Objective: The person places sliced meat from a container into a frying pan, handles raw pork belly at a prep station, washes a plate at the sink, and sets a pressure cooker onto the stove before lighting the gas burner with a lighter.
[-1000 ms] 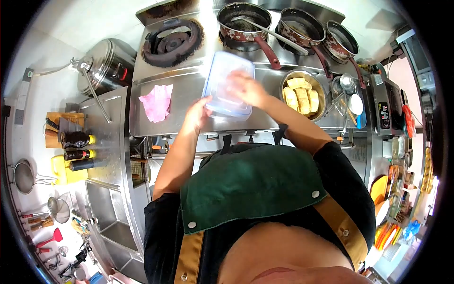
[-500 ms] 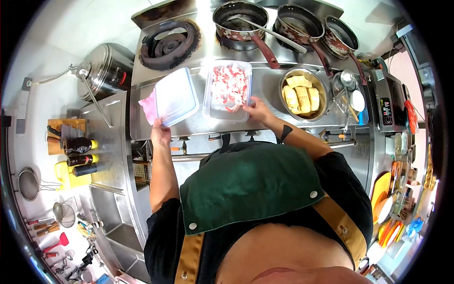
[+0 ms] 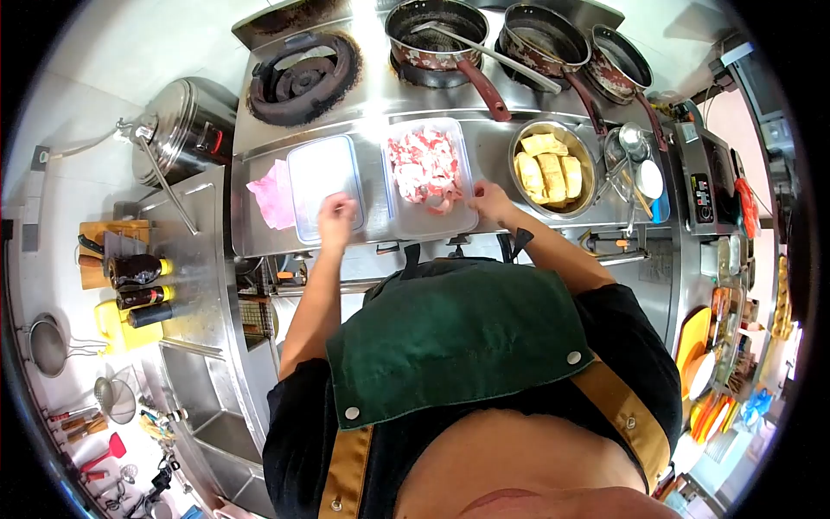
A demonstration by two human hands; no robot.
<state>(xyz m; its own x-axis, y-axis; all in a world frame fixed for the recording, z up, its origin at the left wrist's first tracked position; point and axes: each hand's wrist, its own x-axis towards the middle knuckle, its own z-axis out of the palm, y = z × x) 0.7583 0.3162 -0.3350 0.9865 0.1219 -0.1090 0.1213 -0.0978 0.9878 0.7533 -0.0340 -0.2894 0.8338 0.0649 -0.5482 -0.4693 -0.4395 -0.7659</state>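
Observation:
A clear plastic container [image 3: 430,221] holding chopped red-and-white pieces [image 3: 424,164] stands on the steel counter near its front edge. My right hand [image 3: 491,202] grips its right rim, fingers closed at the near corner. To the left, a translucent lid with a blue edge [image 3: 322,173] lies flat on the counter, partly over a pink cloth [image 3: 273,197]. Over the lid's near right part is my left hand [image 3: 337,218], its fingers loosely bent and holding nothing; whether it touches the lid is unclear.
A steel bowl [image 3: 553,211] of yellow blocks sits right of the container, with ladles [image 3: 633,138] beyond it. Several worn pans [image 3: 437,62] stand on the stove behind, handles pointing toward me. A bare burner [image 3: 304,80] is at back left, a sink [image 3: 226,432] at lower left.
My left hand has let go of the lid, now flat on the counter, and moved right. The container has shifted slightly right and nearer, with my right hand at its rim.

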